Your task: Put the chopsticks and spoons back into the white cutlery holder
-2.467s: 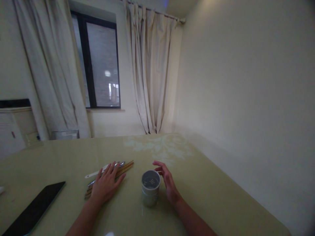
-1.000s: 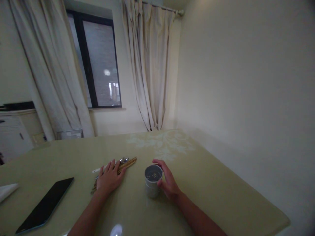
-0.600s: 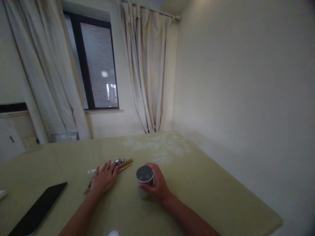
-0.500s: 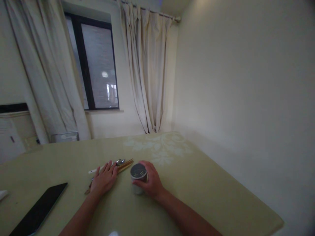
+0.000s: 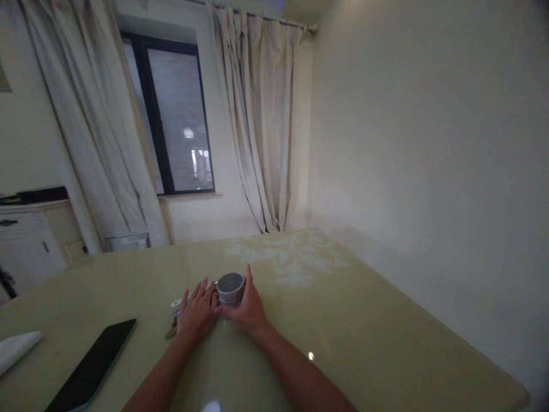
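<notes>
A small grey cup (image 5: pixel 230 294) shows its round rim and grey inside, its mouth facing up. My right hand (image 5: pixel 251 309) is curved round its right side, thumb across the front and a finger pointing up beside the rim. My left hand (image 5: pixel 198 312) lies palm down with fingers stretched over a small bunch of cutlery, its fingertips close to the cup. From under that hand stick out a white handle end (image 5: pixel 176 304) and brownish handle ends (image 5: pixel 170 333). The rest of the bunch is hidden by my hand and the cup.
A black tablet-like slab (image 5: pixel 92 366) lies left of my left arm, with a white object (image 5: pixel 19 349) beyond it at the left edge. The glossy table (image 5: pixel 386 343) runs along the wall on the right. A white cabinet (image 5: pixel 28 240) stands at the far left.
My right hand has brought the cup leftward and slightly away from me, up against the cutlery. The spoon heads and chopstick ends are now hidden. The view has shifted slightly left.
</notes>
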A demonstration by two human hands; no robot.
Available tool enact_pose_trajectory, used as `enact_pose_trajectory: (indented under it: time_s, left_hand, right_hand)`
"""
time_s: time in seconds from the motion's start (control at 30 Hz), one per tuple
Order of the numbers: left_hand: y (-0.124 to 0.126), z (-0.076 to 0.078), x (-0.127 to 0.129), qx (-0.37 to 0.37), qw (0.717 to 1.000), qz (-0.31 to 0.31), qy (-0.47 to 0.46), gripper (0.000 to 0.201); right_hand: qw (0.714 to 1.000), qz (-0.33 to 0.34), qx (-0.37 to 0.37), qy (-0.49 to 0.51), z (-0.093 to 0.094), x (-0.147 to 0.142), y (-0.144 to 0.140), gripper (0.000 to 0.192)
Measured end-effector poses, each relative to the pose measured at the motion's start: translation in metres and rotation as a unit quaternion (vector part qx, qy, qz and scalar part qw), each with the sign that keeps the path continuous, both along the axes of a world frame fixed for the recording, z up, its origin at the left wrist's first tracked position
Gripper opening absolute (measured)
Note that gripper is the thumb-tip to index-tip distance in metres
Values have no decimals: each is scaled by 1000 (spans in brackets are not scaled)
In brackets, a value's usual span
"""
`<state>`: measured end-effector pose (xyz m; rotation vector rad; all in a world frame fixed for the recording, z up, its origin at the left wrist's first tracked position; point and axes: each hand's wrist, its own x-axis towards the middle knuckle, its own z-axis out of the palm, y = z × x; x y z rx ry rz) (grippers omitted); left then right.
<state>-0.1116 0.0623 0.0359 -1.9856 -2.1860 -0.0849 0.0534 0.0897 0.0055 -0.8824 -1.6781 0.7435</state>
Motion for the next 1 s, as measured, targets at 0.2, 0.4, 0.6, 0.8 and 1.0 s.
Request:
enact_pose_trajectory:
  time_s: [0.2, 0.4, 0.6, 0.8, 1.0]
  left_hand:
    - [1, 2, -1, -56, 998, -6, 5, 59]
    - [-10, -5, 11, -56, 998, -21, 30, 59]
    - [-34, -7, 56, -36, 998, -58, -2, 59]
    - [-39, -19, 103, 17, 998, -49, -43, 60]
    - [-19, -23, 106, 31, 998, -51, -31, 59]
  right_hand:
    - [994, -73, -43, -74, 9, -2, -6, 84]
    - [995, -42, -38, -78, 14, 17, -18, 75]
    - [996, 60, -18, -61, 15, 76, -26, 77]
    - [990, 135, -26, -31, 17, 144, -40, 79]
    - [981, 170, -97, -15, 18, 183, -49, 92]
